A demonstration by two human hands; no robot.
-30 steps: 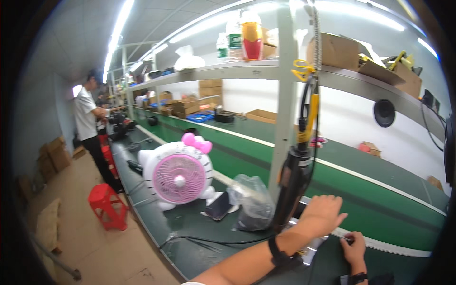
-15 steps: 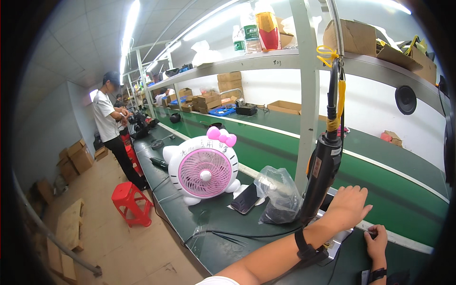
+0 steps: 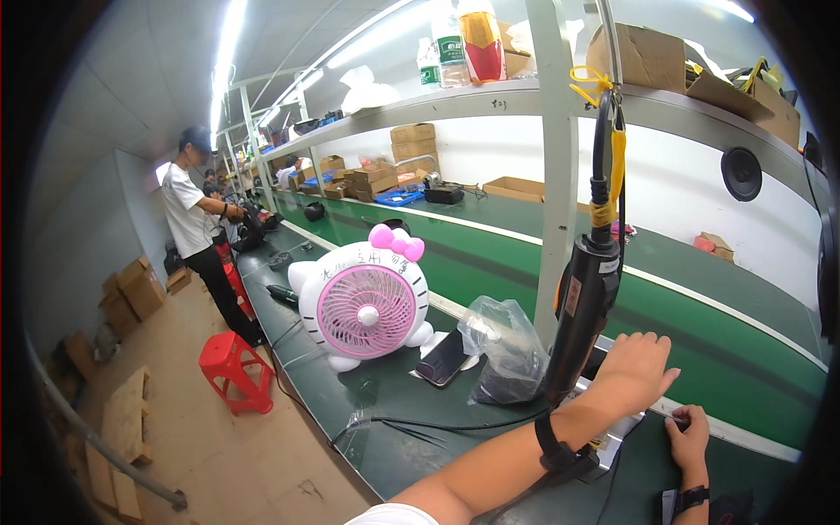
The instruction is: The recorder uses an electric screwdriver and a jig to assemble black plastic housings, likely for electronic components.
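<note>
My left arm reaches across from below, and my left hand (image 3: 632,374) lies over a silvery metal fixture (image 3: 604,448), which the wrist and its black band partly cover. Its thumb stands apart from the fingers, whose tips bend away from sight; I see nothing held. Farther right, my right hand (image 3: 689,435) is closed, thumb against fingers, around a small dark thing too hidden to name. A black electric screwdriver (image 3: 580,302) hangs upright just left of my left hand, its lower end behind my forearm.
A white and pink fan (image 3: 366,311), a phone (image 3: 442,359) and a clear plastic bag of dark parts (image 3: 507,363) sit on the green bench. Beyond runs a green conveyor belt (image 3: 682,337). A red stool (image 3: 236,372) stands left; a co-worker (image 3: 188,206) stands farther along.
The view has shifted slightly, so the bench things sit a little farther left. Both hands keep nearly the same pose and place. The co-worker's arms have moved out toward the bench.
</note>
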